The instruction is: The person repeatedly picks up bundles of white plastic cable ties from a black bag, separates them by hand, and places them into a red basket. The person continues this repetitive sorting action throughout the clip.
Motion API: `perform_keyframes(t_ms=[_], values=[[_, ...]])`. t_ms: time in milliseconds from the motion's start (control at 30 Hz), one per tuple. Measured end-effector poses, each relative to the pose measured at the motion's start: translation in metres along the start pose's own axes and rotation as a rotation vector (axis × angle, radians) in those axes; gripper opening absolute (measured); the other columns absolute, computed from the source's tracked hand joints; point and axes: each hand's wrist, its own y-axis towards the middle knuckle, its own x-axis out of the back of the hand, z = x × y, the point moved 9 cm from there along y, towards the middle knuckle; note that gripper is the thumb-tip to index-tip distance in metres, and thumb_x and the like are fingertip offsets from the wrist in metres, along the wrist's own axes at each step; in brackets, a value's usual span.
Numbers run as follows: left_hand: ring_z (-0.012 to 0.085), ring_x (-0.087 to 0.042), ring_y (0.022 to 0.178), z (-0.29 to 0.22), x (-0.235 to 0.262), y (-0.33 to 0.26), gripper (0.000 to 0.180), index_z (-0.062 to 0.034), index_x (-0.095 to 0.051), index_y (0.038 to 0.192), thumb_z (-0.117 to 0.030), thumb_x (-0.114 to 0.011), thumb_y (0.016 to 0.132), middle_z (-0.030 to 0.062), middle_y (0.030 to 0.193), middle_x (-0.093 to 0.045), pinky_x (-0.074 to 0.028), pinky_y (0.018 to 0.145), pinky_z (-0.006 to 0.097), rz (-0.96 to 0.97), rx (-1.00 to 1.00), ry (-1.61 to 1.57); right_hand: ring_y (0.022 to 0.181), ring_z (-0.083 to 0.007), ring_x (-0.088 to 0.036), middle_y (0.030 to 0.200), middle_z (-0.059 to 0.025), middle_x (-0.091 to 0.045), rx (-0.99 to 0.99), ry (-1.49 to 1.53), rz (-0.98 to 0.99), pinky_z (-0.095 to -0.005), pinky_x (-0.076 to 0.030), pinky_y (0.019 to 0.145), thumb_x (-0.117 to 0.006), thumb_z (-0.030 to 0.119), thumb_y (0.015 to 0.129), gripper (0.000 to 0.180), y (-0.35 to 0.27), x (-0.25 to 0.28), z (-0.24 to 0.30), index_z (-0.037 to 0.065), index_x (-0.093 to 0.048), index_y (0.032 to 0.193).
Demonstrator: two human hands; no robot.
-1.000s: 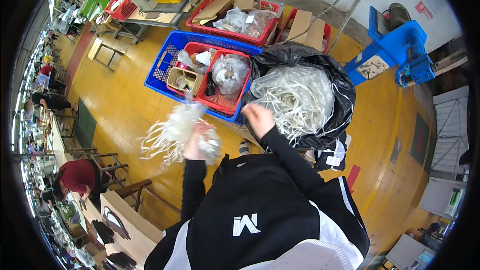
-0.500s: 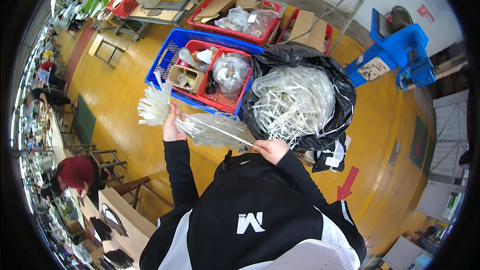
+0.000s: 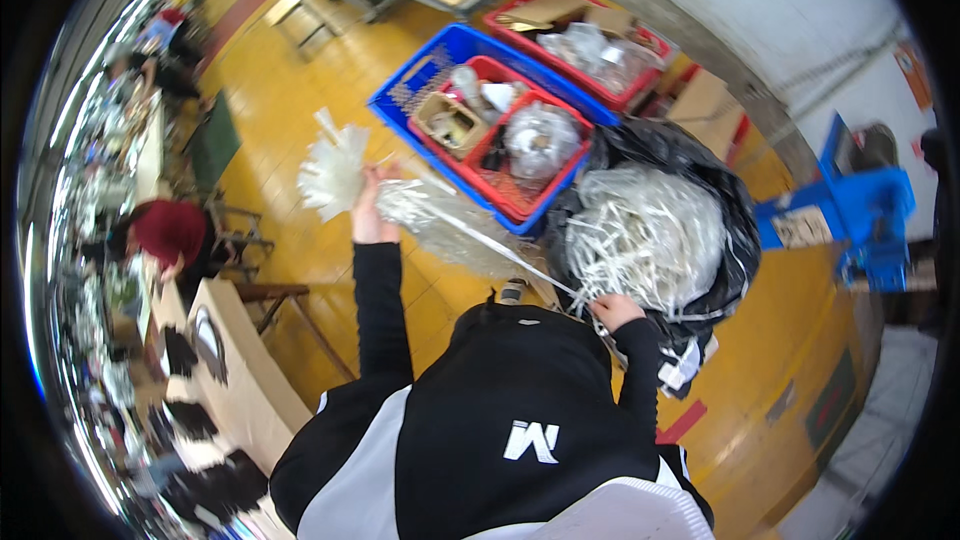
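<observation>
My left hand is closed around a bundle of clear, whitish plastic sheeting, whose frayed end fans out beyond my fingers. The rest of the sheeting hangs on the right side of that hand. A long white strip runs from the bundle across to my right hand, which is pinched on it. Just beyond my right hand is a black plastic bag, its mouth wide, filled with crumpled clear plastic and tangled white strips.
A blue crate holding red baskets and a small tan box stands ahead. Behind it is a red crate of plastic and cardboard. Blue machine at right; a person and tan table at left.
My right hand has moved right, away from my left, and the white strip between them spans farther. The whole view has turned, shifting the crates and bag rightward.
</observation>
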Motion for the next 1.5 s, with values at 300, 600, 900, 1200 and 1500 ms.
perform_keyframes(t_ms=[300,600,900,1200,1500], values=[[0.0044,-0.036,0.059,-0.032,0.003,-0.021,0.042,-0.0089,-0.04,0.129,-0.016,-0.054,0.09,-0.0072,0.068,-0.039,-0.038,0.068,0.024,0.36,0.027,-0.128,0.084,-0.0351,-0.062,0.085,-0.018,-0.065,-0.122,-0.103,0.032,-0.0451,-0.048,0.076,-0.046,0.033,0.084,0.031,0.003,-0.015,-0.033,0.009,-0.066,0.088],[0.0072,-0.038,0.059,-0.08,0.022,-0.031,0.015,-0.0103,-0.051,0.098,-0.025,-0.051,0.093,-0.0062,0.067,-0.038,-0.039,0.068,0.025,0.297,-0.029,0.104,0.076,-0.038,-0.062,0.077,-0.0181,-0.064,0.176,-0.115,-0.055,-0.0486,-0.049,0.066,-0.045,0.033,0.088,0.028,0.031,0.011,0.089,0.01,-0.059,0.089],[0.0106,-0.043,0.062,-0.095,0.01,-0.01,0.023,-0.0048,-0.051,0.099,-0.022,-0.06,0.088,-0.0028,0.067,-0.042,-0.04,0.06,0.026,0.217,-0.152,0.09,0.094,-0.0381,-0.059,0.096,-0.0214,-0.063,-0.31,-0.082,0.073,-0.0474,-0.045,0.084,-0.042,0.044,0.086,0.044,0.016,-0.023,-0.061,0.008,-0.065,0.098],[0.0196,-0.054,0.066,-0.161,0.072,0.009,0.009,-0.0074,-0.055,0.092,-0.008,-0.052,0.085,0.0027,0.068,-0.049,-0.049,0.064,0.039,0.017,-0.406,0.029,0.098,-0.0294,-0.057,0.108,-0.0139,-0.059,0.868,0.559,0.187,-0.0389,-0.045,0.082,-0.056,0.02,0.086,0.037,-0.021,-0.012,0.237,0.007,-0.05,0.121],[0.0114,-0.044,0.066,-0.255,0.094,-0.06,0.042,-0.0024,-0.044,0.124,-0.028,-0.053,0.091,0.0009,0.08,-0.047,-0.045,0.071,0.031,-0.067,-0.927,0.23,0.106,-0.0284,-0.053,0.11,-0.0108,-0.058,0.758,-0.057,-0.21,-0.0434,-0.039,0.094,-0.063,0.02,0.076,0.039,0.019,-0.008,0.191,0.007,-0.056,0.111]])
